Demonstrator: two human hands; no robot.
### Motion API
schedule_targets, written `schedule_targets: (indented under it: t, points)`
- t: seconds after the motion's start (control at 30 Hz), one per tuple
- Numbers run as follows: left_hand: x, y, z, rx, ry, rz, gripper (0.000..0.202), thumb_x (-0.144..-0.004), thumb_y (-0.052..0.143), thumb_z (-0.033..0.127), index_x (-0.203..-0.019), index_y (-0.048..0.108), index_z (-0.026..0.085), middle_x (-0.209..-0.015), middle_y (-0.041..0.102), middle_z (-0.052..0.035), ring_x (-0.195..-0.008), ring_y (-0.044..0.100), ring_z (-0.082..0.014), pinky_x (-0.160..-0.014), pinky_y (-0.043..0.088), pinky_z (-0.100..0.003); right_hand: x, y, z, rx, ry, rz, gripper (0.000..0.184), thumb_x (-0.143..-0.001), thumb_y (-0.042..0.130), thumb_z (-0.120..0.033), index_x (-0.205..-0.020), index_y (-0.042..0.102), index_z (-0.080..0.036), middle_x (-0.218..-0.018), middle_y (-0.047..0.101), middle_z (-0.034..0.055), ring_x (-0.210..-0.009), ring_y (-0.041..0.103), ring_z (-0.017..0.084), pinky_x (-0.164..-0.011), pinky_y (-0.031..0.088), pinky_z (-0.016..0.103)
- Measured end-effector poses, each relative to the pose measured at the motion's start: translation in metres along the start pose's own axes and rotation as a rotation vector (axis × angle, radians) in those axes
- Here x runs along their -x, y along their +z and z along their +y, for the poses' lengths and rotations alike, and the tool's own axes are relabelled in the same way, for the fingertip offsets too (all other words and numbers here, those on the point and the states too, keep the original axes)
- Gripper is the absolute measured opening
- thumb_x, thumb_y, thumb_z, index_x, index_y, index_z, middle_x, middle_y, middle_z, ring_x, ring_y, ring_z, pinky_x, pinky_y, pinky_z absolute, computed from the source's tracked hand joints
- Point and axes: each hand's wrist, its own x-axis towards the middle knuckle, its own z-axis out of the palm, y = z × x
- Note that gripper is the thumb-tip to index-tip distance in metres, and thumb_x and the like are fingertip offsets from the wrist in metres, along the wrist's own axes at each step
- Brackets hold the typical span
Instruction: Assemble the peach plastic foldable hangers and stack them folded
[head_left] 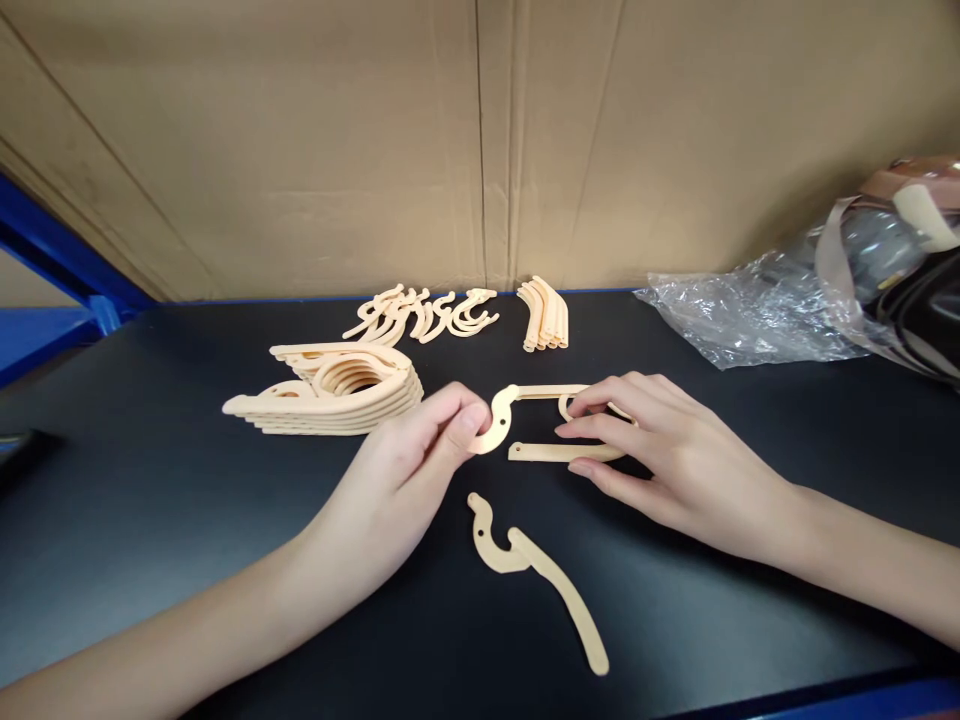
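My left hand (416, 455) pinches the rounded end of a small curved wooden piece (501, 418) on the black tabletop (150, 520). My right hand (660, 450) rests its fingertips on a flat U-shaped wooden frame piece (551, 450) that meets the curved piece. A loose hook-shaped wooden piece (536, 570) with a long curved tail lies flat just in front of both hands.
A stack of large flat wooden pieces (330, 395) lies at left. Behind it lie small hook pieces (424, 315) and a bundle of curved strips (545, 315). Crumpled clear plastic (750, 315) and a dark bagged object (900, 260) sit at right. A cardboard wall (480, 140) stands behind.
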Motion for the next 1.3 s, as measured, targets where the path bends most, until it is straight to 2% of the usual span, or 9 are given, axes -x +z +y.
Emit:
schedule_targets:
  t: [0.13,0.27,0.4,0.6,0.67,0.87,1.0,1.13,1.3]
  points:
    - [-0.003,0.0,-0.004,-0.173,-0.053,-0.078,0.036,-0.102,0.033,0.04,-0.072,0.041,0.021,-0.063,0.042,0.006,-0.057,0.043,-0.0112,-0.052,0.035,-0.023,0.0,0.003,0.007,-0.019,0.043,-0.088,0.025,-0.096,0.056,-0.033,-0.112,0.069,-0.019,-0.118,0.06,0.0101,-0.103,0.056,0.023,-0.091,0.045,0.042]
    - [-0.003,0.001,-0.008,-0.357,0.117,-0.02,0.042,-0.102,0.027,0.038,-0.066,0.038,0.02,-0.058,0.042,0.0054,-0.052,0.044,-0.012,-0.052,0.033,-0.025,-0.001,0.003,0.011,-0.216,0.118,-0.169,0.02,-0.095,0.057,-0.033,-0.108,0.071,-0.025,-0.123,0.057,0.0073,-0.113,0.053,0.022,-0.099,0.045,0.042]
    - [-0.005,0.001,-0.013,-0.549,0.252,-0.018,0.045,-0.101,0.034,0.042,-0.063,0.042,0.02,-0.054,0.043,0.0045,-0.05,0.044,-0.0129,-0.05,0.028,-0.025,-0.002,0.001,0.013,-0.498,0.263,-0.215,0.017,-0.091,0.063,-0.037,-0.1,0.073,-0.027,-0.127,0.053,0.0058,-0.121,0.05,0.022,-0.088,0.055,0.032]
    - [-0.004,0.002,-0.016,-0.674,0.404,0.022,0.038,-0.102,0.036,0.038,-0.068,0.04,0.02,-0.058,0.043,0.0037,-0.053,0.044,-0.014,-0.05,0.026,-0.026,-0.004,0.002,0.015,-0.758,0.353,-0.205,0.019,-0.085,0.07,-0.042,-0.093,0.074,-0.026,-0.126,0.054,0.0044,-0.121,0.054,0.021,-0.084,0.058,0.028]
    - [-0.002,0.003,-0.013,-0.698,0.473,0.04,0.038,-0.102,0.036,0.04,-0.07,0.04,0.021,-0.058,0.042,0.004,-0.054,0.043,-0.0143,-0.05,0.025,-0.026,-0.005,0.001,0.015,-0.796,0.367,-0.189,0.018,-0.085,0.071,-0.042,-0.093,0.075,-0.026,-0.125,0.055,0.0035,-0.12,0.056,0.022,-0.083,0.058,0.027]
    - [-0.002,0.007,-0.008,-0.838,0.618,0.11,0.034,-0.103,0.03,0.023,-0.075,0.049,0.017,-0.066,0.048,0.0003,-0.06,0.044,-0.0161,-0.055,0.032,-0.027,-0.006,-0.001,0.012,-0.822,0.386,-0.122,0.014,-0.085,0.071,-0.039,-0.093,0.075,-0.028,-0.124,0.061,0.0014,-0.118,0.059,0.022,-0.084,0.057,0.027]
    - [-0.007,0.006,-0.008,-0.853,0.606,0.055,0.044,-0.106,0.025,0.027,-0.075,0.054,0.017,-0.069,0.055,-0.0018,-0.064,0.049,-0.017,-0.058,0.036,-0.027,-0.005,0.0,0.013,-0.831,0.372,-0.114,0.012,-0.085,0.072,-0.037,-0.093,0.076,-0.029,-0.126,0.063,0.001,-0.118,0.06,0.022,-0.085,0.056,0.028]
    - [-0.007,0.005,-0.012,-0.778,0.549,0.048,0.052,-0.106,0.023,0.04,-0.066,0.049,0.018,-0.06,0.05,0.0019,-0.055,0.046,-0.0137,-0.051,0.031,-0.026,-0.005,-0.001,0.011,-0.811,0.361,-0.13,0.016,-0.085,0.071,-0.04,-0.094,0.076,-0.027,-0.128,0.062,0.0039,-0.114,0.062,0.023,-0.079,0.057,0.029]
    - [-0.004,0.006,-0.015,-0.586,0.344,-0.054,0.055,-0.098,0.037,0.058,-0.06,0.041,0.019,-0.054,0.045,0.0047,-0.046,0.042,-0.0104,-0.046,0.026,-0.023,-0.006,-0.004,0.009,-0.794,0.343,-0.139,0.016,-0.085,0.071,-0.04,-0.091,0.075,-0.026,-0.128,0.063,0.0046,-0.115,0.061,0.024,-0.076,0.057,0.029]
